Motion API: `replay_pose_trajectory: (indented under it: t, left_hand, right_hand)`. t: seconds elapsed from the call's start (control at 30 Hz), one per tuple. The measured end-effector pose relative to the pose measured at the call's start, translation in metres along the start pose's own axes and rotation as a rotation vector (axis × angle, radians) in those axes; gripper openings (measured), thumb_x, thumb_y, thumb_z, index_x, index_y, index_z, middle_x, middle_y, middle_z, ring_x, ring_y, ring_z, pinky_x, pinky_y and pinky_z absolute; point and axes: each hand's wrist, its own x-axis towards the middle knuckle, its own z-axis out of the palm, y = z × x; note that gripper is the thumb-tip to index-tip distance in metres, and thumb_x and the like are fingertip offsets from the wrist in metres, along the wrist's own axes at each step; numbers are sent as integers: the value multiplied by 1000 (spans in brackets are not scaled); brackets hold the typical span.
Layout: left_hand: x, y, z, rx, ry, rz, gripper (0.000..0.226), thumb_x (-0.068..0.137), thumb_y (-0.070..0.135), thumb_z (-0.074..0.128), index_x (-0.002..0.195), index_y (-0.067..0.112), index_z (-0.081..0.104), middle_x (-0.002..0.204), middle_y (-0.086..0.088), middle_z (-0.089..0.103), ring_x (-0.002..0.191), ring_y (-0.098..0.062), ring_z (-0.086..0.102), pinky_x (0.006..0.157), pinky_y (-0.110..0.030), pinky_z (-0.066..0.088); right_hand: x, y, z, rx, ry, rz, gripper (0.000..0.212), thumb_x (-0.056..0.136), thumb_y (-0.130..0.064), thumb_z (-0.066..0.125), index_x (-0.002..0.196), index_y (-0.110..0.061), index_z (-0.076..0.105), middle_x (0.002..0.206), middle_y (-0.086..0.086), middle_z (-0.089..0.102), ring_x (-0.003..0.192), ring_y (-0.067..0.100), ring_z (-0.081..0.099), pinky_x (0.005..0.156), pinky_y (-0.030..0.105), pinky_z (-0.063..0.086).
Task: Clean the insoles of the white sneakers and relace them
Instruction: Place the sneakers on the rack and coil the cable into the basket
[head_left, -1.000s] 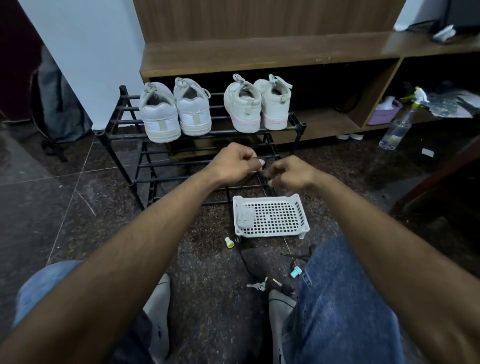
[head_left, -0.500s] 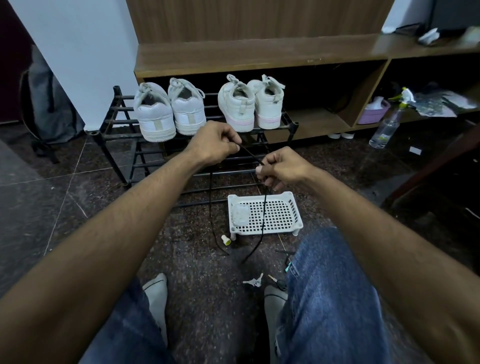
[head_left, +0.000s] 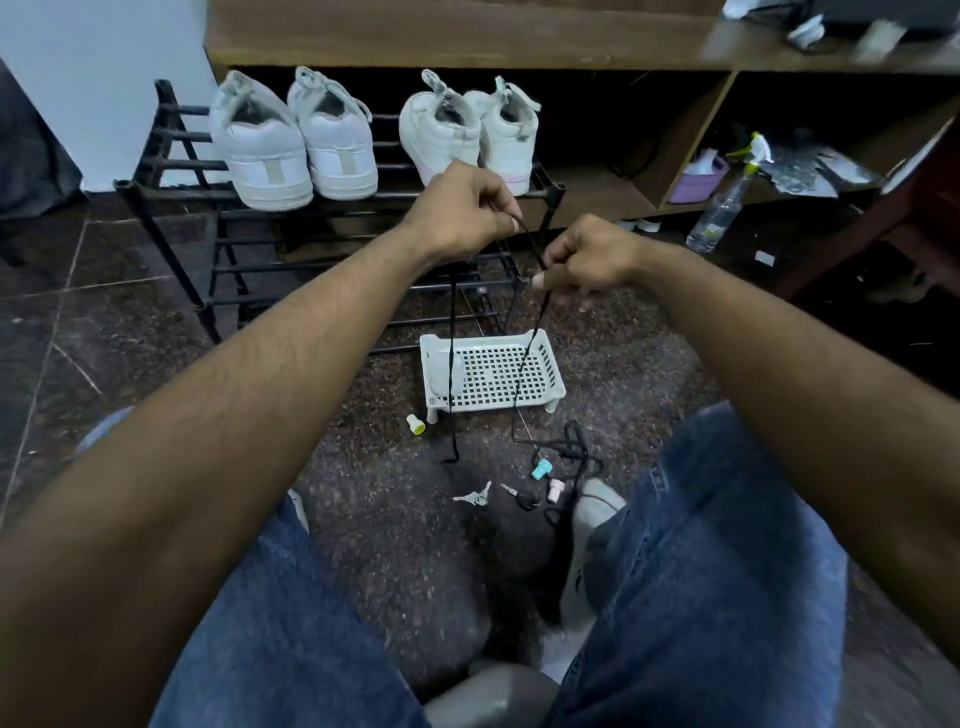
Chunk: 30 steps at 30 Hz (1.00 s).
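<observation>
Both my hands hold a black shoelace (head_left: 523, 375) stretched between them above the floor. My left hand (head_left: 462, 213) pinches it higher up, and one end hangs down from it to the floor. My right hand (head_left: 589, 259) pinches it lower, with the other end trailing over a white perforated tray (head_left: 550, 376). Two pairs of white sneakers stand heel-out on the top of a black shoe rack (head_left: 171, 195): one pair (head_left: 291, 140) at the left, the other pair (head_left: 470, 130) just behind my left hand.
A second black lace (head_left: 569, 449) lies coiled on the dark floor by my right foot, among keys (head_left: 474, 498) and small caps in yellow (head_left: 415, 424), teal (head_left: 540, 470) and pink (head_left: 556, 490). A spray bottle (head_left: 724, 208) stands at the right beside a wooden shelf unit.
My hands have risen and drawn apart, pulling the black lace up off the floor so that it hangs in front of the tray. The view has tilted downward.
</observation>
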Motion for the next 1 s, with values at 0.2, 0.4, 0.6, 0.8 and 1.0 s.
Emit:
replay_pose_trajectory:
  t: [0.2,0.4,0.6,0.8,1.0]
  left_hand:
    - [-2,-8,18,-23,-48,-15,2,86,10,70,85,10,72,41,21,53,37,8,45,45,-8,36]
    - [4,-14,36,-2,-98,-47,10,85,15,72,76,15,69,44,15,54,37,5,43,45,-12,36]
    - [13,-18,53,14,-166,-79,13,85,12,72,74,18,68,45,15,56,40,3,45,52,-19,41]
    - [10,-11,60,14,-166,-61,9,85,7,71,80,15,69,56,5,57,43,3,43,54,-19,40]
    - [11,11,54,-84,-53,-16,1,87,8,70,88,9,69,63,-1,57,49,-5,45,50,-17,40]
  right_hand:
    - [-5,19,-4,-45,-7,52,21,89,-19,69,72,-10,62,65,10,59,55,15,56,48,26,52]
    - [-5,33,-6,-51,-10,26,31,90,-21,68,60,-15,60,60,7,57,47,11,50,48,25,46]
    - [-1,64,-6,47,21,59,19,89,-20,69,71,-15,67,63,5,60,57,15,55,54,30,53]
    - [2,84,20,164,38,52,13,91,-19,66,84,-10,71,78,7,68,73,13,64,44,20,47]
    - [6,78,16,266,97,-80,24,90,-17,67,70,-6,61,68,7,64,61,11,60,64,36,54]
